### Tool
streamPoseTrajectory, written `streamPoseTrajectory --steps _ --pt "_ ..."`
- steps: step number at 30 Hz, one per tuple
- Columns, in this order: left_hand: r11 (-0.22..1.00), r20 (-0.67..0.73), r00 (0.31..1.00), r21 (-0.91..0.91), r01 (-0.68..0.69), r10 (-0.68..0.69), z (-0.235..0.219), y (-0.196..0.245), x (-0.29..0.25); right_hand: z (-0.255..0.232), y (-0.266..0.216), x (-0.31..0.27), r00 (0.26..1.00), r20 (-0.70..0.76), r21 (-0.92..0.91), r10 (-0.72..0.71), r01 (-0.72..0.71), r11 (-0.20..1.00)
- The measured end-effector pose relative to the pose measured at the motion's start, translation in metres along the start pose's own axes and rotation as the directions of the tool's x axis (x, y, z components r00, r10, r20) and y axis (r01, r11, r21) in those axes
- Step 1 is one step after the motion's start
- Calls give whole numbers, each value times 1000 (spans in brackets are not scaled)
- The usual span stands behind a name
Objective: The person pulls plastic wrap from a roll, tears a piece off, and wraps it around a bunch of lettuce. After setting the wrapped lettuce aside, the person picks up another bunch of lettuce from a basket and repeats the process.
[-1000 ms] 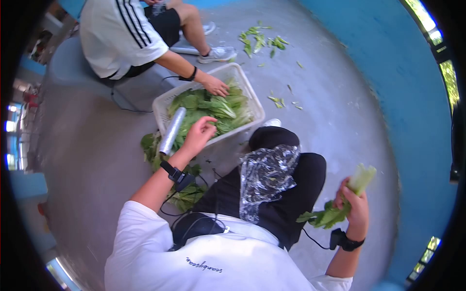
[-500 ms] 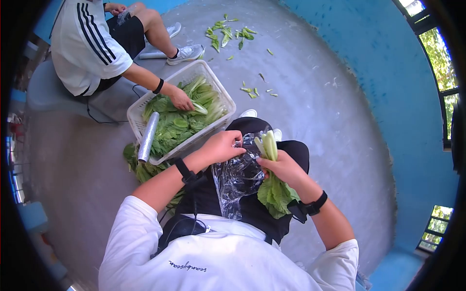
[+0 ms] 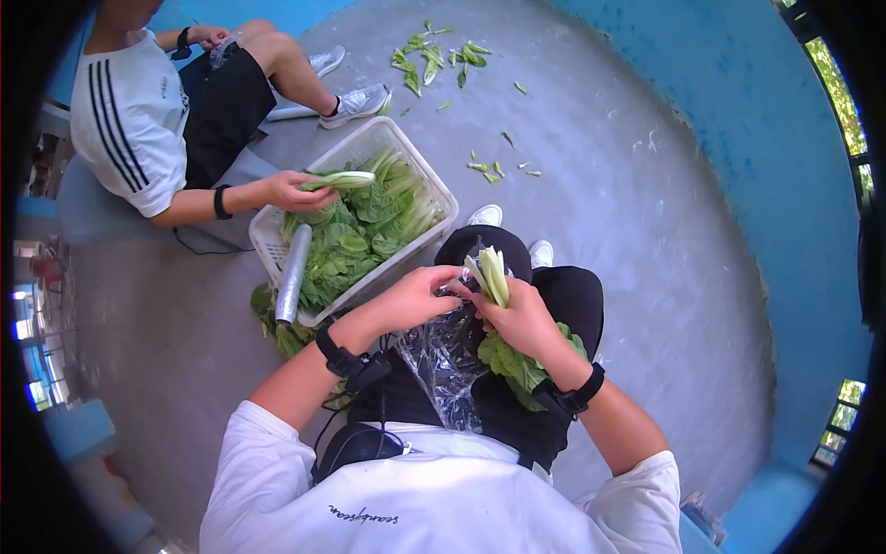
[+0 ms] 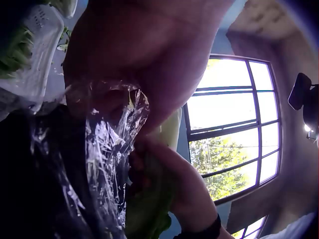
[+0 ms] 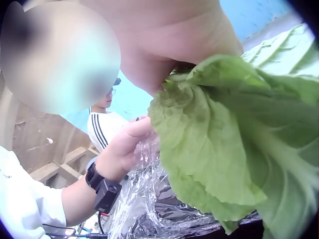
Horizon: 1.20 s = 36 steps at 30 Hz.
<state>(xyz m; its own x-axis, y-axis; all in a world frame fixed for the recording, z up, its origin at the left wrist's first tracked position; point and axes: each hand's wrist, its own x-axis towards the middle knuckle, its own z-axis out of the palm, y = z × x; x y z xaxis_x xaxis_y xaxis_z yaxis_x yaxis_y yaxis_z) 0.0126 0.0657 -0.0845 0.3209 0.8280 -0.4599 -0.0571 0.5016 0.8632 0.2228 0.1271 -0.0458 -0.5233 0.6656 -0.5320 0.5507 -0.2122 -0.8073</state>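
In the head view my right hand (image 3: 522, 319) grips a bunch of leafy greens (image 3: 493, 274), pale stalk ends up and leaves hanging below the palm. The right wrist view shows its broad green leaves (image 5: 204, 144) close up. Fingertips of my left hand (image 3: 417, 300) pinch the upper part of a clear plastic film (image 3: 441, 355) draped over my lap. That film (image 4: 107, 164) hangs crinkled below the left hand in the left wrist view. Both hands meet over my thighs, the left fingertips right beside the stalks.
A white plastic basket (image 3: 441, 220) full of greens (image 3: 346, 245) stands ahead on the left, a film roll (image 3: 293, 275) across its edge. Another person (image 3: 129, 120) sits beyond, holding a stalk bunch (image 3: 341, 180). Loose leaves (image 3: 432, 60) lie on the floor; a blue wall (image 3: 701, 111) rises right.
My right hand has brought the greens from the far right to my lap. My left hand has moved from the basket to the film and pinches it. The other person has lifted a bunch.
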Motion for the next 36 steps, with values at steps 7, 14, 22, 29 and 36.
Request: streamPoseTrajectory --steps 7,14,22,29,36 --pt "975 149 977 -140 171 -150 1 8 -2 -2 -11 -11 998 -17 -60 -55 54 997" --pt "987 131 988 -120 103 -87 -9 -8 2 -9 -9 -7 999 9 5 -39 39 999" --pt "937 109 977 -281 208 -184 -11 1 -1 -15 -14 -3 999 -3 -11 35 -35 999" --pt "970 276 960 -218 109 -46 9 6 -5 -2 -10 -9 979 -38 -202 -200 188 961" --pt "994 57 997 -89 62 -57 45 8 -5 12 -6 -14 960 -29 -496 -277 227 838"
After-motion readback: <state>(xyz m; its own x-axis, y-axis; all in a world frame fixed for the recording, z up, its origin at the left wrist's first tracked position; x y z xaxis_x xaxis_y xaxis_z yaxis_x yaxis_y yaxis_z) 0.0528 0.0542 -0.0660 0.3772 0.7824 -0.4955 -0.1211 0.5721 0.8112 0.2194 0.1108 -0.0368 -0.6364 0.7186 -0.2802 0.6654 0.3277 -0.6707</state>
